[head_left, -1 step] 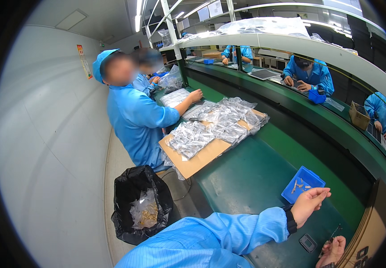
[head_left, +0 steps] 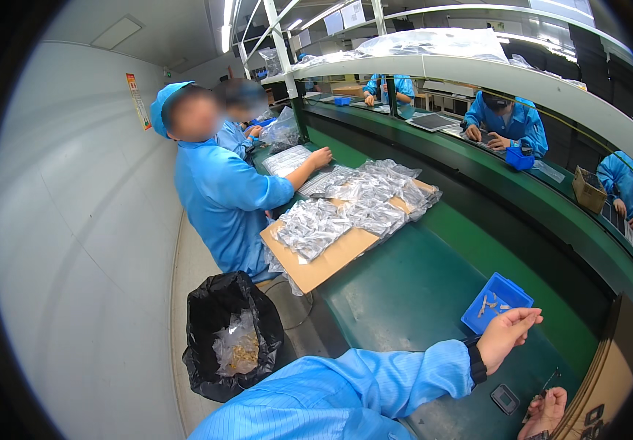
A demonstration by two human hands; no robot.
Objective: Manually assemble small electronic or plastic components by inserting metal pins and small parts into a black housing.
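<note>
My left hand [head_left: 508, 337] reaches over the near edge of a blue plastic bin [head_left: 470, 318]. Its thumb and fingertips are pressed together; whatever they pinch, if anything, is too small to make out. Several small tan strips [head_left: 483, 305] lie inside the bin. Low at the right, my right hand [head_left: 547, 411] has its fingers closed, with a thin, dark, slender thing [head_left: 552, 379] sticking up from them; its kind is unclear. Between my two hands a small dark rectangular device with a grey face [head_left: 505, 399] lies on the green bench [head_left: 397, 293].
Bagged parts [head_left: 316, 229] cover a cardboard sheet [head_left: 307, 276] farther along the bench. A co-worker in blue [head_left: 221, 183] sits beyond it. A black-lined waste bin [head_left: 200, 352] stands on the floor at left. Stacked cardboard [head_left: 601, 374] borders my right side. Other workers sit across the line.
</note>
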